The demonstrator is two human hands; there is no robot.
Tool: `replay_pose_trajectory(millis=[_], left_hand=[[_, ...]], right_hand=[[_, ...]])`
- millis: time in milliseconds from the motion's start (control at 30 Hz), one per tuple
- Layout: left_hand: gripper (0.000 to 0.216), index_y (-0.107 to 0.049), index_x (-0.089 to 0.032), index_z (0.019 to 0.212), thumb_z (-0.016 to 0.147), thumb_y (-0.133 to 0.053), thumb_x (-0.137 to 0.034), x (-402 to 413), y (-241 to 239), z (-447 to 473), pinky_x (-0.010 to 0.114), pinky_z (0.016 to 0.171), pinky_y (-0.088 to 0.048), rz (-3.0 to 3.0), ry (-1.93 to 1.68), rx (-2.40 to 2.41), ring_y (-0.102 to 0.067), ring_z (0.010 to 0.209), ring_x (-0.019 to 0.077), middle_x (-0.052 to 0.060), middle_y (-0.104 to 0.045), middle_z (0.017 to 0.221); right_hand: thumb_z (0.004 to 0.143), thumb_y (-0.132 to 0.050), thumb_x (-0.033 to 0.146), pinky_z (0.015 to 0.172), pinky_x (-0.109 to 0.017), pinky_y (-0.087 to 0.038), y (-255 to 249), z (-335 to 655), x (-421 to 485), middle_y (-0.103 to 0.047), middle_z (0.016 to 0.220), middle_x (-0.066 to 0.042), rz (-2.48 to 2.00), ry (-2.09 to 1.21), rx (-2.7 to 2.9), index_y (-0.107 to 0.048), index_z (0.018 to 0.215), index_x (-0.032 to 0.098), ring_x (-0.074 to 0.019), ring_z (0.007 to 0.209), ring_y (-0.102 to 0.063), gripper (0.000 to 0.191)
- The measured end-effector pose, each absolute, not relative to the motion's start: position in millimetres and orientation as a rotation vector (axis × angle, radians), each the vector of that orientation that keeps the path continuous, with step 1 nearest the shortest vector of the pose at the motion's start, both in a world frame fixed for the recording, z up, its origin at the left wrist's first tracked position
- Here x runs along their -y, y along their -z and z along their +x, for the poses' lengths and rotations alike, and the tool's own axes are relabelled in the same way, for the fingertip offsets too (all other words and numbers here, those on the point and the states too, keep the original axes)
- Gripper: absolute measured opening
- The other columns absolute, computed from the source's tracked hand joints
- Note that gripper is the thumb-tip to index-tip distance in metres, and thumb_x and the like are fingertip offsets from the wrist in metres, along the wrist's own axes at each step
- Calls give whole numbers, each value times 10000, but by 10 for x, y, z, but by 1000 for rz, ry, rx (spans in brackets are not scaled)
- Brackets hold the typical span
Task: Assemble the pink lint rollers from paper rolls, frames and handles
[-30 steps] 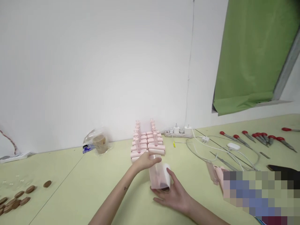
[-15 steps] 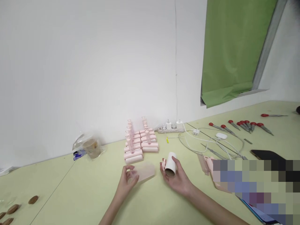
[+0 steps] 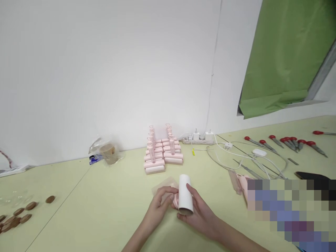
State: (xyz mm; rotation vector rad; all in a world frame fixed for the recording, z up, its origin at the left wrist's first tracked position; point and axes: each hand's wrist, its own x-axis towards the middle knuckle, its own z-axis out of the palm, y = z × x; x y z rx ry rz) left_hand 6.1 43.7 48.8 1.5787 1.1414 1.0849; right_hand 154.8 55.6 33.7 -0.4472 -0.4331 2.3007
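Observation:
My right hand point(image 3: 201, 213) is wrapped round a white roll point(image 3: 185, 192), a paper tube with a brown cardboard core showing at its lower end. Beside the roll's left side is a small pink plastic part point(image 3: 175, 201), partly hidden by fingers. My left hand point(image 3: 160, 206) has its thumb and fingertips closed on this part. Just behind the left hand, a translucent pinkish cover point(image 3: 166, 183) appears to lie on the table, partly covered by the fingers. Farther back stand two rows of pink lint rollers point(image 3: 155, 169) with white rolls and upright handles.
Against the wall is a power strip point(image 3: 199, 141) with chargers and white cables. Red-handled tools point(image 3: 290, 141) lie at the right, near a black phone point(image 3: 309, 175). Brown oval pieces point(image 3: 30, 205) lie at the left; a bagged tape roll point(image 3: 109, 154) is behind them.
My left hand has come off the translucent cover and moved right to the pink part. The roll has turned more upright in my right hand. The view has shifted left.

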Motion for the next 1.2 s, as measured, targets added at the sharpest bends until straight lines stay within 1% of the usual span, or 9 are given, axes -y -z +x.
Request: replay_pose_trajectory(millis=[100,200,300,467,600,767,900,1067,1200], left_hand=[[275,-567,-212,1005,791,-485,-365,-408,-454,20,345,900,-385,1534,-1098,-1129,-525,991,205,66,-596,1001],[306,-551,-239,1076,809,-459,-356,-346,-485,-9,344,974,-316,1726,-958,-1147,-423,1123,204,70,-504,1165],[329,-529,-264,1115,807,-463,-357,-305,-536,-18,369,997,-286,1824,-888,-1154,-358,1180,215,70,-446,1230],[241,-595,-233,978,795,-482,-342,-317,-565,15,321,930,-365,1713,-988,-1160,-468,1075,205,65,-555,1083],[302,-582,-211,1006,747,-543,-361,-364,-535,19,304,880,-409,1492,-1048,-1195,-524,1012,211,52,-603,1067],[426,-500,-238,1163,780,-478,-423,-405,-551,-2,318,909,-396,1300,-1237,-1227,-510,1053,207,36,-553,1159],[384,-556,-237,1114,818,-408,-432,-368,-596,37,329,951,-350,1432,-1089,-1164,-487,1069,205,35,-565,1120],[408,-491,-259,1177,863,-289,-424,-303,-599,64,335,969,-315,1537,-1019,-1114,-466,1079,192,32,-549,1122],[400,-473,-264,1190,836,-371,-421,-293,-592,53,328,897,-385,1568,-973,-1091,-500,1014,204,46,-543,1130]], right_hand=[[764,-512,481,587,-230,-385,-366,1523,-507,-581,721,-31,-437,-2334,414,-544,888,138,-130,666,-543,366],[772,-522,446,634,-238,-393,-374,1513,-477,-585,727,-29,-429,-2340,333,-554,881,132,-118,664,-544,334],[782,-483,476,638,-244,-393,-378,1518,-472,-598,791,-50,-378,-2357,332,-566,875,120,-121,673,-548,378],[785,-447,514,639,-270,-408,-419,1519,-457,-605,786,-59,-411,-2372,370,-572,855,119,-134,682,-554,420],[799,-453,468,658,-256,-417,-418,1518,-442,-606,770,-47,-408,-2387,368,-562,890,132,-139,719,-567,365],[816,-352,493,442,-213,-371,-301,1542,-420,-568,582,-30,-547,-2490,690,-571,887,112,-125,495,-538,445],[808,-318,506,437,-208,-365,-272,1564,-389,-555,584,-35,-598,-2580,856,-577,817,101,-123,493,-549,481],[779,-373,530,472,-211,-364,-332,1581,-352,-555,570,-34,-595,-2561,898,-582,771,97,-111,487,-536,481],[798,-346,554,476,-209,-341,-340,1540,-359,-550,539,-30,-632,-2526,890,-578,723,103,-101,455,-512,512]])
